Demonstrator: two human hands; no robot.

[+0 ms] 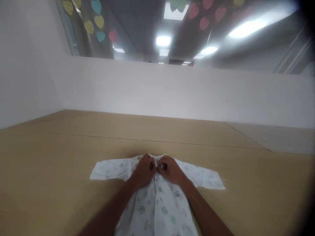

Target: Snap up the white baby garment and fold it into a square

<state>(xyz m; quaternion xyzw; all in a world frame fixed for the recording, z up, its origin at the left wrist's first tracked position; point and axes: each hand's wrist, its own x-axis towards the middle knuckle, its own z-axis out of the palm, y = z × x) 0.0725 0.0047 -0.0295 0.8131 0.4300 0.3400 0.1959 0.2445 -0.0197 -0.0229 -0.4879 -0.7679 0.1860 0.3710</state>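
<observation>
A small white long-sleeved shirt (164,209) with a green and grey print lies face up on the table, its sleeves spread out to both sides. Its front opening runs down the middle, and the lower end passes out of view at the bottom. Just below the collar, my left hand (145,168) pinches the left edge of the opening. Close beside it, my right hand (171,168) pinches the other edge. The fingertips of both hands nearly meet at the opening. Whatever fastener lies between them is too small to make out.
The wooden table (61,154) has a seam across its far part. Behind it stands a low white wall (147,88), topped by a glass pane with heart-shaped paper stickers (99,22). Another white wall (27,65) rises at the left.
</observation>
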